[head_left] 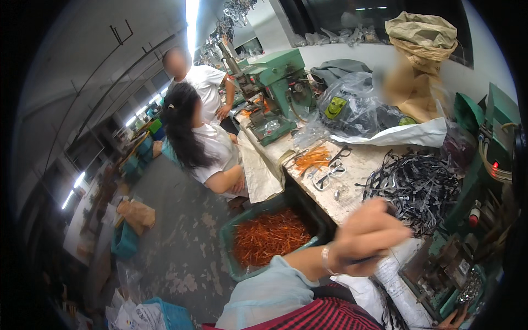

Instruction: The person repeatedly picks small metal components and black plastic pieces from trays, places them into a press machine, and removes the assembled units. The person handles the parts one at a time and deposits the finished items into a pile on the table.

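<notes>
My left hand is raised over the near end of the workbench, fingers curled into a fist around a thin dark piece that shows under the palm. A bracelet and a pale blue sleeve run back from it. Just right of the hand lies a heap of black frame parts. Below and left of it stands a green bin of orange strips. Only the fingertips of my right hand show at the lower edge, beside a green machine; what they hold is hidden.
Clear spectacle frames and loose orange pieces lie on the bench. Farther back are a green machine, a plastic bag and a brown paper sack. A seated person and a standing person work at the left.
</notes>
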Motion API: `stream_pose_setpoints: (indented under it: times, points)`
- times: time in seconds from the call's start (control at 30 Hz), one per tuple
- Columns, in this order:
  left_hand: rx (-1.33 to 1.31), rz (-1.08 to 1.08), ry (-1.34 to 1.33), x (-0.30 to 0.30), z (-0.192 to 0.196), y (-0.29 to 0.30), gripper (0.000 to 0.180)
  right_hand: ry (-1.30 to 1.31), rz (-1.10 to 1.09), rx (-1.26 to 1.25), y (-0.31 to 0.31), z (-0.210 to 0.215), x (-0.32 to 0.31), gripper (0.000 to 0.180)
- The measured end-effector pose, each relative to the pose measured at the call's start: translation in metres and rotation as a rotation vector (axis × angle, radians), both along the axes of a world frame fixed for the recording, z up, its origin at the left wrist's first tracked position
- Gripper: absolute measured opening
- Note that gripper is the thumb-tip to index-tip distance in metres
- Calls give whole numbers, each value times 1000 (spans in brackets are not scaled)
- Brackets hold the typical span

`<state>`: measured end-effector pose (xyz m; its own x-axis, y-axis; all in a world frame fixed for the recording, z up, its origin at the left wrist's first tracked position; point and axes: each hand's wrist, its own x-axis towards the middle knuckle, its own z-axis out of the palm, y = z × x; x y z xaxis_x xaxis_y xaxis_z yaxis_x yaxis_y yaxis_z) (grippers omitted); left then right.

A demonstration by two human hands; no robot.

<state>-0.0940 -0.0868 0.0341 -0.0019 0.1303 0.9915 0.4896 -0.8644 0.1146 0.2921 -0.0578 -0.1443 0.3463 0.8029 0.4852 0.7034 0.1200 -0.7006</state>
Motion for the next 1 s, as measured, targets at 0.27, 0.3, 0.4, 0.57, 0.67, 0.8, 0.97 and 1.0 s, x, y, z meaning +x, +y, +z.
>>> stream_pose_setpoints:
  times: [0.27,0.3,0.4,0.57,0.67,0.8,0.97,1.0]
  points:
    - [508,496,208,-19,68,-56,4,90,5,3,0,-18,8,35]
    - [383,511,232,-20,68,-70,13,115,-6,-8,-1,-14,4,34]
    - [339,508,275,-15,71,-74,18,111,-26,-4,-3,-12,4,35]
    - [163,410,658,-28,100,-85,28,123,-61,23,-4,-21,8,34]
    - [172,479,736,-24,113,-103,23,133,47,28,8,-22,4,34]
    - [191,344,865,-47,108,-83,23,86,-56,57,-2,-30,15,34]
    - [109,526,800,-32,111,-103,23,170,37,-75,16,-65,40,39]
    - [59,606,696,-16,102,-103,22,203,31,-135,17,-81,54,42]
